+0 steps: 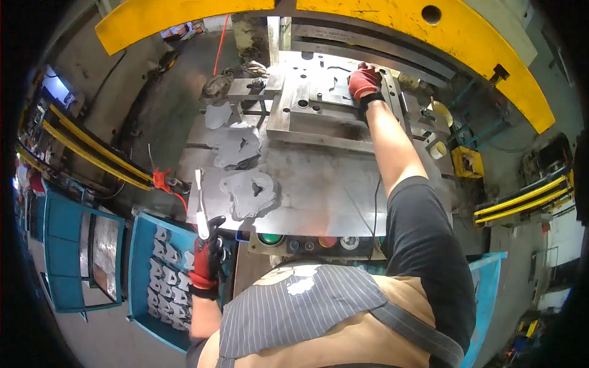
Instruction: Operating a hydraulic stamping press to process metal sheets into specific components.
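Note:
My left hand [207, 260], in a red and black glove, is closed around a slim white-and-grey long-handled tool [201, 205] that points up beside the table's left edge; its exact kind is unclear. My right arm is stretched forward to the press. There my right hand [364, 83], in a red glove, rests at the right side of a flat plate [334, 92] on the steel die [291, 122]. Its fingers look curled; whatever they grip is hidden. Flat grey metal parts with a hole lie left on the table: a near part [242, 191] and a farther part [230, 144].
The yellow press frame [392, 15] arches over the die. A control panel with a green button [270, 238] sits at the table's front edge. Lower left, a blue bin [138, 270] holds several grey parts. A yellow container [467, 161] stands right of the table.

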`<state>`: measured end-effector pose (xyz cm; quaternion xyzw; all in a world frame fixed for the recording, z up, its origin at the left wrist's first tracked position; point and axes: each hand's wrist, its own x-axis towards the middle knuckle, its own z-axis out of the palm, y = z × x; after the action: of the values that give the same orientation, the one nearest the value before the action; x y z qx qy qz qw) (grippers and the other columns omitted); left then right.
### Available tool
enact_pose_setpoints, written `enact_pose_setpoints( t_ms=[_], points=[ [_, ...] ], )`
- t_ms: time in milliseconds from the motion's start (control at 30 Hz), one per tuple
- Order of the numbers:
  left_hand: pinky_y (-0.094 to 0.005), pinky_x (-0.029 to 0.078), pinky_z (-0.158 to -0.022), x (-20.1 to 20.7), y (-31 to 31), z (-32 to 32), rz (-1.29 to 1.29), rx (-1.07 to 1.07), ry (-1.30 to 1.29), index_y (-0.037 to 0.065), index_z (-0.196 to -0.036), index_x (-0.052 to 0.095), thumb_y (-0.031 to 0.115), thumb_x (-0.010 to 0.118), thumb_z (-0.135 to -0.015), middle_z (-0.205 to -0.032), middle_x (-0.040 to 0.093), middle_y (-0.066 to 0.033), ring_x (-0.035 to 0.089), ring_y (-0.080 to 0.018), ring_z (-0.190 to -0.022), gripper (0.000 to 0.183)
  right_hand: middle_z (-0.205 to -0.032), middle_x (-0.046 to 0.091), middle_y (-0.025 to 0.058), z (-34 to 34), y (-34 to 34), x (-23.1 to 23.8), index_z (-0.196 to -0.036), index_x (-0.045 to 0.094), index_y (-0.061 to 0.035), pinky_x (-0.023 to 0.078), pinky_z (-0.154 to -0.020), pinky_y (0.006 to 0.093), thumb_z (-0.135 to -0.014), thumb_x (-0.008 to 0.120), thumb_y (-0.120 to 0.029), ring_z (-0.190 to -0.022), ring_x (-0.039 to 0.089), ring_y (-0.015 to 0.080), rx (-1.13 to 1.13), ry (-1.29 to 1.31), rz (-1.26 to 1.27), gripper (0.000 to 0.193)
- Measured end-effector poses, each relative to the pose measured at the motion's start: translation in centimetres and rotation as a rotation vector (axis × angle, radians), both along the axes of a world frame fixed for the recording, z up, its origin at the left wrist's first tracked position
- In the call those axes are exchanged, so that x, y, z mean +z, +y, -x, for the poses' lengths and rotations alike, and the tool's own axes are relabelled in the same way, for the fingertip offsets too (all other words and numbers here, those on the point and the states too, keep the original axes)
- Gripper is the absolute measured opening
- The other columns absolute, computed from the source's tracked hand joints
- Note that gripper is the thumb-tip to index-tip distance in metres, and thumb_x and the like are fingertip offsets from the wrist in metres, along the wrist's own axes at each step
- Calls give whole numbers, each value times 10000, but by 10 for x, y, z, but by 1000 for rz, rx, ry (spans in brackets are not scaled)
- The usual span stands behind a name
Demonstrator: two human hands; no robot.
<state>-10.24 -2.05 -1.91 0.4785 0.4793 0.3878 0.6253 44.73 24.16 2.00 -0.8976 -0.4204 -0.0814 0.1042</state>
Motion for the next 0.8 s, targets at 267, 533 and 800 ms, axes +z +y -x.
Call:
enact_pose_setpoints(
  t_ms=[267, 533, 800],
  points=[
    [-203, 295, -420, -31, 22, -14, -326, -22, 205, 93, -1083, 547, 254, 449, -891, -578, 399, 67, 337, -37, -465, 269, -1324, 322, 183, 19, -83, 27, -1190, 497, -233, 254, -1000, 415, -727, 593, -359, -1202, 327, 336, 387, -77, -212, 490],
    [-223, 390, -442, -111, 5, 55, 98, 876, -63, 77, -1058, 530, 258, 537, -838, -795, 526, -21, 460, -94, -501, 285, -1017, 567, 56, -18, -394, -73, -1082, 531, -3, 408, -827, 269, -857, 515, -157, -917, 529, 136, -56, 883, -1209, 273],
    [-346, 456, -712, -275, 7, 55, 400, 153, -51, 79, -1047, 572, 297, 549, -810, -931, 607, -95, 564, -223, -765, 322, -1061, 534, 115, 15, -575, -268, -1113, 513, -77, 443, -794, 359, -779, 536, -140, -913, 536, 206, -251, 1104, -170, 341]
  ],
)
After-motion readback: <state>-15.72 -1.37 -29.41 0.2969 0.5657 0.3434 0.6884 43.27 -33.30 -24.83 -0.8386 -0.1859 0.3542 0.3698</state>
